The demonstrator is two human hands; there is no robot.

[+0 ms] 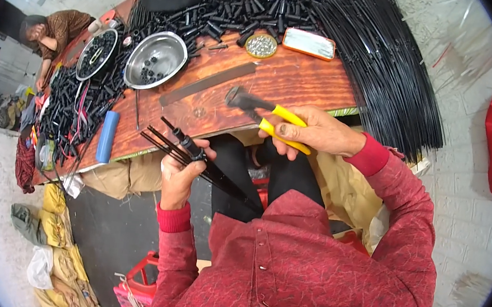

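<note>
In my left hand [177,182] is a small bundle of thin black rods [224,182], held at a slant over my lap. A black ribbed fitting [188,146] sits on one rod beside my thumb. My right hand [324,132] is closed around pliers with yellow handles [290,115]. Their dark jaws point left over the table's near edge, apart from the rods. Beyond the pliers, a flat dark metal strip [208,84] lies on the reddish wooden table [303,81]. The palm side of my right grip is partly hidden.
Long black rods [383,66] hang over the table's right end. Black tubular parts [244,11] are heaped along the back. A metal bowl [157,60], a round tin of small metal pieces [261,45], an orange-rimmed tray [309,43] and a blue cylinder [108,136] stand nearer. Another person [59,32] leans at the far left.
</note>
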